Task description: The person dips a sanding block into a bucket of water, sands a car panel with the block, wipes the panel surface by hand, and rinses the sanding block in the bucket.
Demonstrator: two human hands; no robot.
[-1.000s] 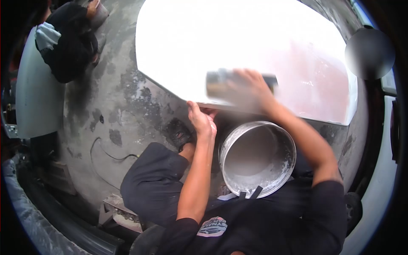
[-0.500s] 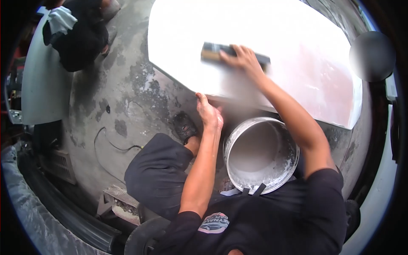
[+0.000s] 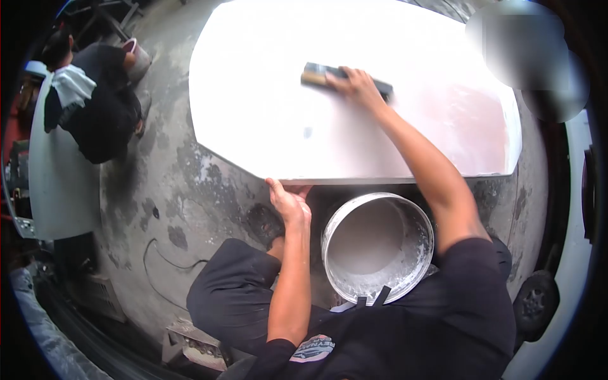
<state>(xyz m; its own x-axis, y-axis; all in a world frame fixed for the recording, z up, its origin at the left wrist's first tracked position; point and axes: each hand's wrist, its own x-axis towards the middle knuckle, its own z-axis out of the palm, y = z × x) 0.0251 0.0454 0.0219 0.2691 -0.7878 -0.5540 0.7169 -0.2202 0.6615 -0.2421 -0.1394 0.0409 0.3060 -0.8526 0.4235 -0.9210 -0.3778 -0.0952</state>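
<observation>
A large white panel, possibly a car hood, lies in front of me, with pinkish patches on its right side. My right hand is closed over a long sanding block, dark on top with a tan lower side, which rests on the panel's face. At the near left edge of the panel, my left hand grips the rim, thumb on the edge and fingers underneath, partly hidden. Between my legs stands a whitish bucket with cloudy greyish liquid inside, just below the panel's near edge.
A person in dark clothes crouches at the left beside another pale panel and a small bucket. A thin cable lies on the stained concrete floor. A wheel shows at right.
The view has tilted up, so the panel and bucket sit lower in it. My right hand and the block have slid farther from the panel's near edge. My left hand keeps its grip.
</observation>
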